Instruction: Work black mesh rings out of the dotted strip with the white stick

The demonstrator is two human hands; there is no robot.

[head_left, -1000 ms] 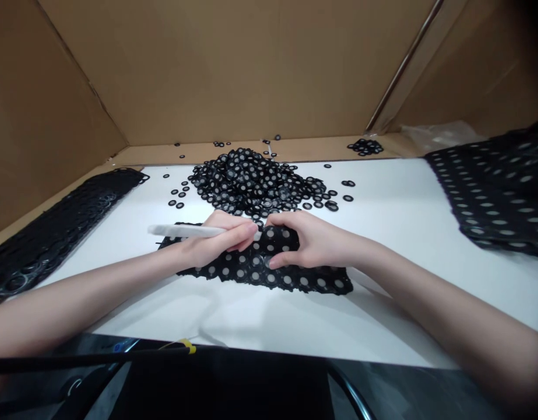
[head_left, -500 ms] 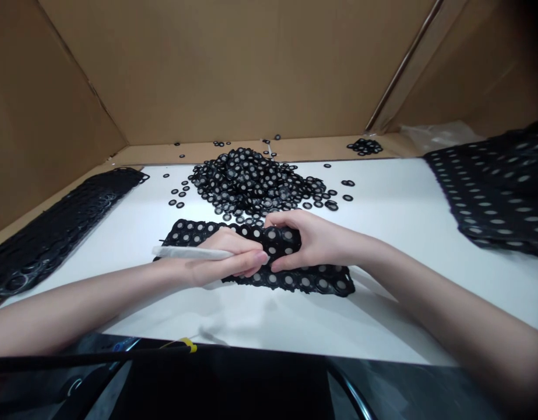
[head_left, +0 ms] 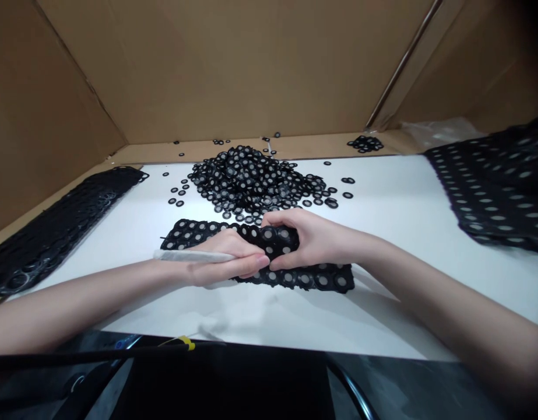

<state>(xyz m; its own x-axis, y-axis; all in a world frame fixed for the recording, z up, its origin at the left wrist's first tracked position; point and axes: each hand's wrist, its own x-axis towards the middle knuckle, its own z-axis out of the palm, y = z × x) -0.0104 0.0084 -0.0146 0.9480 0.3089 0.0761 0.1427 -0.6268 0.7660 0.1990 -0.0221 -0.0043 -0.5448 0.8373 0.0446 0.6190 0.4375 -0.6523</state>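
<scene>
A black strip with rows of pale round dots (head_left: 323,281) lies on the white board, its middle under both hands. My left hand (head_left: 234,256) is closed round a thin whitish pen-like tool (head_left: 194,255), whose back end points left; its tip is hidden by the fingers, close to the strip. My right hand (head_left: 303,239) pinches a raised, folded part of the strip (head_left: 275,240) between thumb and fingers. Just behind the hands rises a heap of small black rings with pale centres (head_left: 251,178).
Long black ringed sheets (head_left: 63,224) lie at the left. A dotted black sheet (head_left: 500,186) spreads at the right, near a clear plastic bag (head_left: 441,131). A small ring pile (head_left: 365,144) sits at the back. Cardboard walls (head_left: 251,70) surround the white board (head_left: 395,204).
Both hands keep their grips. My right hand and the folded part of the strip have shifted very slightly left.
</scene>
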